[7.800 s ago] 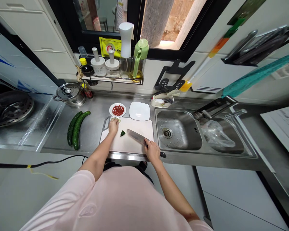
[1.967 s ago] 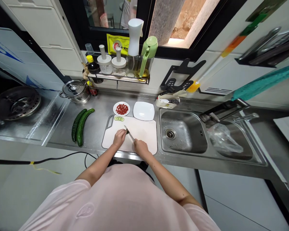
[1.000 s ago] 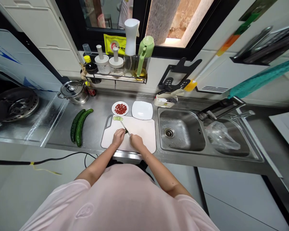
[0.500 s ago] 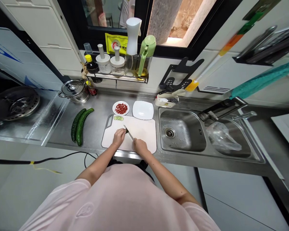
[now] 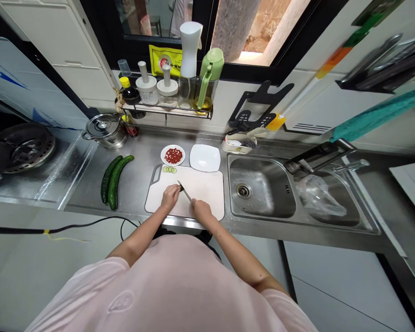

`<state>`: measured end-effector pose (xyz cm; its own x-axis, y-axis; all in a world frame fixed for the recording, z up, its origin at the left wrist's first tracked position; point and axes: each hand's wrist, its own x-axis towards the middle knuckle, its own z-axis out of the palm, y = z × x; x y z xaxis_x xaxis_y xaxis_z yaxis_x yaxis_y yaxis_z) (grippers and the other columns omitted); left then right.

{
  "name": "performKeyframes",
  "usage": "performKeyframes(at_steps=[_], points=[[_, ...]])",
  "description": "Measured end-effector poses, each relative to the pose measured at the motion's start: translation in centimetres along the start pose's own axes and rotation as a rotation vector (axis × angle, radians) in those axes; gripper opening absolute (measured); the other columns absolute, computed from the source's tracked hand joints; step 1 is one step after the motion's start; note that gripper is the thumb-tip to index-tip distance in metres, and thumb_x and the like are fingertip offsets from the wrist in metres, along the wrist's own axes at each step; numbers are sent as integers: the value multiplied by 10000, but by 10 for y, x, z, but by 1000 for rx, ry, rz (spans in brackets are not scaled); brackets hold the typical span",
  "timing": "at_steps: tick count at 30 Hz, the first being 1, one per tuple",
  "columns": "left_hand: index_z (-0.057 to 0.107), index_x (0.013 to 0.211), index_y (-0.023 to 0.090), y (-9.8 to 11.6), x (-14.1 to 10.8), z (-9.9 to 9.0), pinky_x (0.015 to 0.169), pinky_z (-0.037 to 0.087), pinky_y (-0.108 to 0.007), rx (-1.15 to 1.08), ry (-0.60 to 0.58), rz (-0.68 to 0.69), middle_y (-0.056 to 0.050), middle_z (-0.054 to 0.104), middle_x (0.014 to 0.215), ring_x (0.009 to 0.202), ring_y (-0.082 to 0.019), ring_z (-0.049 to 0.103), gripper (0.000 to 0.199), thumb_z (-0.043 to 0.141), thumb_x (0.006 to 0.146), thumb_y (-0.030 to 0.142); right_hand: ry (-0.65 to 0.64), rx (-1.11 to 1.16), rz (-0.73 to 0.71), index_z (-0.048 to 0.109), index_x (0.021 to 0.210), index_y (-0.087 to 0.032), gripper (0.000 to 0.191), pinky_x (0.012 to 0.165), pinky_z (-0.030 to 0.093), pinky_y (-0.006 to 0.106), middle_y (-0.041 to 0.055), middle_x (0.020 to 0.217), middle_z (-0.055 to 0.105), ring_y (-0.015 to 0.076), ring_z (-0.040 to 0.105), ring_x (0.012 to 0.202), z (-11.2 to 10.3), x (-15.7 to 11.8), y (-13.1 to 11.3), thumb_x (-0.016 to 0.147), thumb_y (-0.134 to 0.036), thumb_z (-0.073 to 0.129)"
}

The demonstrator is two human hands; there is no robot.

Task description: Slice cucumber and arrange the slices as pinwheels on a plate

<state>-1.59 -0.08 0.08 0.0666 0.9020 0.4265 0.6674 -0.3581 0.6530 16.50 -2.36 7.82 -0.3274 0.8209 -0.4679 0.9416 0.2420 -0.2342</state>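
Observation:
My right hand (image 5: 202, 211) is closed around the handle of a knife (image 5: 186, 193), whose blade slants up and left over the white cutting board (image 5: 209, 191). At the blade's side, my left hand (image 5: 170, 197) has its fingers bunched on a small dark green piece of cucumber (image 5: 181, 188), mostly hidden by the fingers. Several thin cucumber slices (image 5: 169, 169) lie overlapped in a row at the board's upper left. Two whole cucumbers (image 5: 115, 182) rest side by side on the steel counter, left of the board.
Behind the board stand a small plate of chopped red pieces (image 5: 173, 155) and a white square plate (image 5: 205, 157). A steel sink (image 5: 263, 184) adjoins on the right. To the left are a lidded pot (image 5: 105, 131) and a stove (image 5: 19, 147). A condiment rack (image 5: 169, 110) hangs above.
Both hands, the knife and the cucumber piece stay in nearly the same place on the board. The whole view has shifted very slightly.

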Motion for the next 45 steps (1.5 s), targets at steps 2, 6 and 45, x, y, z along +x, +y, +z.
performKeyframes(at_steps=[2,6,45], points=[[631,986,196,0,0,0,845,486,-364,-2,2,-1,-76,652,987,950,-184,588,217,432,903,218,-6,1,5,560,1051,-146,261,739,403,280,120,938,660,213,617,894,-1,2,-1,919,-205,343],[631,984,196,-1,0,0,841,488,-362,-1,-1,3,-76,654,981,949,-183,591,219,429,903,223,-10,-4,-14,565,1050,-145,260,733,408,277,117,939,664,213,622,892,-4,6,-1,907,-181,350],[615,977,192,1,-1,0,859,481,-369,8,11,8,-78,641,974,963,-183,579,199,433,899,206,-9,-27,68,550,1042,-139,235,732,424,286,130,955,658,209,625,906,-1,-9,-6,906,-145,359]])
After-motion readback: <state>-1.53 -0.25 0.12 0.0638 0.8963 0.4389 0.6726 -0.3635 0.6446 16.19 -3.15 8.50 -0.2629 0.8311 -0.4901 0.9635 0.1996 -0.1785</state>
